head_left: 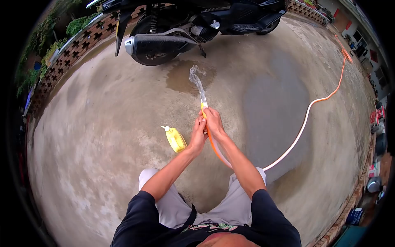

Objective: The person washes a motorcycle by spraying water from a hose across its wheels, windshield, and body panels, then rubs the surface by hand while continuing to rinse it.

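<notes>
Shirt (269, 218) at 6 o'clock; left hand (198, 133) and right hand (214, 122), fingers wrapped round hose (217, 149), presumably to steady the water (200, 85) toward 12; bottle (176, 140) sits at 8.

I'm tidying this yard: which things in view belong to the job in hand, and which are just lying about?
In the job:
hose, held in left hand and right hand, water running out
motor scooter, probably, as the hose points towards it
yellow bottle, probably, on the ground nearby

Apparently just lying about:
silvery round vessel, right edge
blue thing below it, unclear
</notes>
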`<move>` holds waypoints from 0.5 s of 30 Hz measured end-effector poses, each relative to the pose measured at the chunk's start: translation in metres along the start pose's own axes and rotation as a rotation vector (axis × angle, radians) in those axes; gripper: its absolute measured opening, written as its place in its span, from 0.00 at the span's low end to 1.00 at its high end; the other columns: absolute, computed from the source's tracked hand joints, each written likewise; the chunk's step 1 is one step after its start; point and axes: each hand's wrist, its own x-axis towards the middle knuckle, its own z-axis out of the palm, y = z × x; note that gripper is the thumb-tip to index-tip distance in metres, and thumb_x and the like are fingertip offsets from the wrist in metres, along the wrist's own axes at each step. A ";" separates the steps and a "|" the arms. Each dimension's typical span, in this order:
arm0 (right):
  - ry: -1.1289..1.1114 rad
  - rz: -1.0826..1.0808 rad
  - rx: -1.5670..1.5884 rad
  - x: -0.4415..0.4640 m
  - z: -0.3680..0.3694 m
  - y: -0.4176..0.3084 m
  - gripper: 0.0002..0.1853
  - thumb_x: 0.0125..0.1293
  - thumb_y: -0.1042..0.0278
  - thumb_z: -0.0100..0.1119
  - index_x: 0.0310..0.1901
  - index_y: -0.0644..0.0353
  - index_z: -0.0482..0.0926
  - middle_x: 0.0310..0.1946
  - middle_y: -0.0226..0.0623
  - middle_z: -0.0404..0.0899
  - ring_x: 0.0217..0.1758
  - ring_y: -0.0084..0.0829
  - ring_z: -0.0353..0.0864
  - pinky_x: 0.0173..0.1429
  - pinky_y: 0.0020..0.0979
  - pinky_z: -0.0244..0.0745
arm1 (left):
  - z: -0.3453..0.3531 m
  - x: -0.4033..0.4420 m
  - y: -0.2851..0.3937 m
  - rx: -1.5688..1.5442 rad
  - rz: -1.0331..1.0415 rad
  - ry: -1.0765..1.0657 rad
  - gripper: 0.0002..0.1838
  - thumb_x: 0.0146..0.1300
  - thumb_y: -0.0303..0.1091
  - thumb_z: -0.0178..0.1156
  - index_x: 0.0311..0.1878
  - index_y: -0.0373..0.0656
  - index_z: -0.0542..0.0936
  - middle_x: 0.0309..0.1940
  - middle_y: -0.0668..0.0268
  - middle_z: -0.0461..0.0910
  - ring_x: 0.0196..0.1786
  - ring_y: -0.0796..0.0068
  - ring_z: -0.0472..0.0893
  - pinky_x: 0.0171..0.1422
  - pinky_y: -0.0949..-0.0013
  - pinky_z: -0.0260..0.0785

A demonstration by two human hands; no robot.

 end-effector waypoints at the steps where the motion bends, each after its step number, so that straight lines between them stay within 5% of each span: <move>1: -0.010 -0.001 -0.008 0.002 0.003 -0.003 0.18 0.79 0.54 0.46 0.40 0.61 0.75 0.22 0.27 0.73 0.19 0.19 0.67 0.21 0.24 0.60 | -0.002 0.001 -0.004 -0.007 0.009 0.005 0.24 0.83 0.49 0.41 0.76 0.56 0.60 0.45 0.76 0.67 0.44 0.84 0.67 0.54 0.71 0.67; 5: 0.010 -0.042 -0.032 0.010 0.012 -0.014 0.19 0.78 0.55 0.47 0.36 0.62 0.75 0.20 0.29 0.73 0.16 0.20 0.67 0.19 0.27 0.59 | 0.001 0.002 0.000 -0.052 0.085 -0.017 0.25 0.84 0.49 0.39 0.78 0.54 0.58 0.50 0.76 0.67 0.49 0.85 0.68 0.60 0.72 0.65; 7: 0.041 -0.007 -0.074 0.008 0.014 -0.022 0.17 0.78 0.55 0.47 0.37 0.60 0.74 0.20 0.28 0.72 0.17 0.18 0.64 0.18 0.26 0.57 | -0.002 0.006 0.000 -0.005 0.066 -0.047 0.25 0.84 0.46 0.39 0.80 0.56 0.56 0.62 0.74 0.70 0.61 0.81 0.72 0.71 0.65 0.64; 15: 0.069 -0.086 0.001 0.009 0.021 -0.041 0.18 0.79 0.57 0.46 0.35 0.61 0.74 0.18 0.29 0.72 0.16 0.19 0.66 0.19 0.26 0.59 | 0.007 -0.005 0.019 0.038 0.133 -0.122 0.31 0.84 0.47 0.38 0.84 0.53 0.45 0.73 0.70 0.61 0.71 0.77 0.67 0.78 0.63 0.60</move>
